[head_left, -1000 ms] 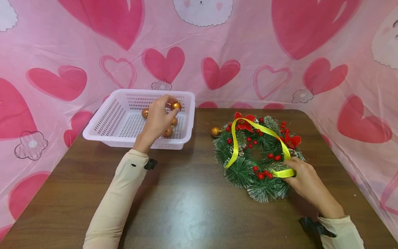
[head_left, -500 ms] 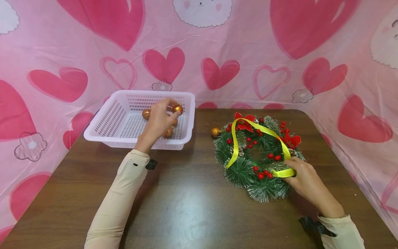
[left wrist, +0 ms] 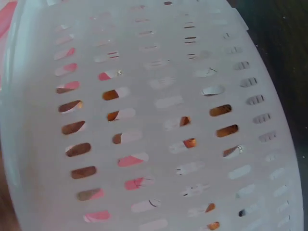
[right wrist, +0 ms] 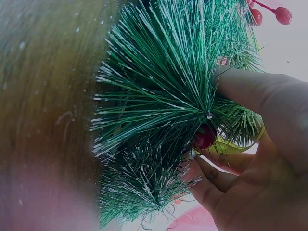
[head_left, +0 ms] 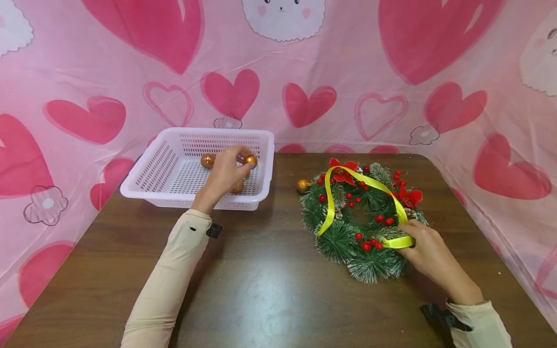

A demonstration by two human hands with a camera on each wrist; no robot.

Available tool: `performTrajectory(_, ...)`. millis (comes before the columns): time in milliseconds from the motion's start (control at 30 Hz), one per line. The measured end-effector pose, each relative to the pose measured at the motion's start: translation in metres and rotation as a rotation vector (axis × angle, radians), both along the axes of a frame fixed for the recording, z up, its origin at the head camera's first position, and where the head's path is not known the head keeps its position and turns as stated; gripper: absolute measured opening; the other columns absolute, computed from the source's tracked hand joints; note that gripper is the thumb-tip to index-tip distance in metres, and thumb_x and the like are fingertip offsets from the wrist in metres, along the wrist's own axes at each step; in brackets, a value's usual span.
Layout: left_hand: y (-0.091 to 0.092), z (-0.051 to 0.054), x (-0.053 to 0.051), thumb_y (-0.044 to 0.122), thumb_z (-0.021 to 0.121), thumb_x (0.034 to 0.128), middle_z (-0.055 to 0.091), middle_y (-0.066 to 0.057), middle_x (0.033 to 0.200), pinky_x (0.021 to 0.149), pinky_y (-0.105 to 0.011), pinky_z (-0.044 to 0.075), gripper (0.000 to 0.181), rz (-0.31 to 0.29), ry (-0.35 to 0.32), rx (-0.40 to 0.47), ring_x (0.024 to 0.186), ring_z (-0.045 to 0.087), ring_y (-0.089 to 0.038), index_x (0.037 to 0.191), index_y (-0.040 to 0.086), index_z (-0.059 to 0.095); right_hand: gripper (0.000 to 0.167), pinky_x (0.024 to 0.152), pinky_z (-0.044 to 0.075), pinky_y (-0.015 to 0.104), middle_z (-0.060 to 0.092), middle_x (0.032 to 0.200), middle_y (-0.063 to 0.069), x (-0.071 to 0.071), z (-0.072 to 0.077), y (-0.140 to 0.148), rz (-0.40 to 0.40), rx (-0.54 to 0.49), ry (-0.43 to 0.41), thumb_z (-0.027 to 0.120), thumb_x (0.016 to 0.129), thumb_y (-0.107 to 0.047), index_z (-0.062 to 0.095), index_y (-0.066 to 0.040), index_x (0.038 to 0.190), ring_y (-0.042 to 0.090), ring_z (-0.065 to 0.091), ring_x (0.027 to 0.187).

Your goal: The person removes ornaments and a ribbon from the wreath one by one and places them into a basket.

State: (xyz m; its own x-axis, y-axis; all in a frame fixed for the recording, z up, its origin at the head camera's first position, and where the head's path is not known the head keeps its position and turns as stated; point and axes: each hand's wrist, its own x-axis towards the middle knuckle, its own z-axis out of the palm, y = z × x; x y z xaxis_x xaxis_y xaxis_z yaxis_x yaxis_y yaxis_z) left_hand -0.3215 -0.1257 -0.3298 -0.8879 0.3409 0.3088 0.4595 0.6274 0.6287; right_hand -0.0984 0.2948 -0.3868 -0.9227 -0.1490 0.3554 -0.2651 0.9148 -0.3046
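My left hand (head_left: 224,174) pinches a shiny gold Christmas bauble (head_left: 250,161) between thumb and fingers, inside the white perforated plastic basket (head_left: 143,194). Another bauble (head_left: 208,161) lies in the basket left of the hand, and one more (head_left: 237,187) is partly hidden under it. The basket wall (left wrist: 154,115) fills the left wrist view and hides that hand. At the right, my right hand (head_left: 431,251) grips the edge of a green Christmas wreath (head_left: 337,239), with its thumb over the needles (right wrist: 159,82). A yellow ribbon (head_left: 370,181) loops across the wreath and runs under those fingers.
A glittery gold bauble (head_left: 303,185) touches or nearly touches the wreath's left edge. Red berries (head_left: 370,244) and red poinsettias (head_left: 409,197) decorate the wreath. Everything stands on a brown wooden table (head_left: 256,270), with a pink heart-patterned cloth (head_left: 309,63) hanging behind.
My left hand has lowered the bauble deeper into the basket and slightly right. My right hand and the wreath have stayed in place.
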Motion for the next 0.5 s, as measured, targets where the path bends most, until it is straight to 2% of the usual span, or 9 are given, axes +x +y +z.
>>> performTrajectory(267, -0.0017, -0.0030, -0.0027, 0.012, 0.071, 0.0894, 0.068, -0.017, 0.115, 0.087, -0.044, 0.052, 0.029, -0.024, -0.023, -0.029, 0.100, 0.067, -0.032, 0.115, 0.000, 0.066, 0.033, 0.068, 0.051, 0.054, 0.066, 0.095, 0.018, -0.0002, -0.0010, -0.0003, 0.005, -0.004, 0.007, 0.086, 0.063, 0.002, 0.071, 0.003, 0.093, 0.036, 0.064, 0.080)
performTrajectory(500, 0.0008, -0.0010, -0.0016, 0.012, 0.071, 0.0903, 0.068, -0.018, 0.115, 0.086, -0.043, 0.053, 0.029, -0.035, -0.017, -0.038, 0.097, 0.067, -0.028, 0.117, 0.001, 0.066, 0.034, 0.069, 0.051, 0.054, 0.066, 0.095, 0.019, 0.0003, -0.0011, -0.0003, -0.005, -0.004, -0.001, 0.086, 0.063, 0.002, 0.071, 0.003, 0.094, 0.036, 0.063, 0.080)
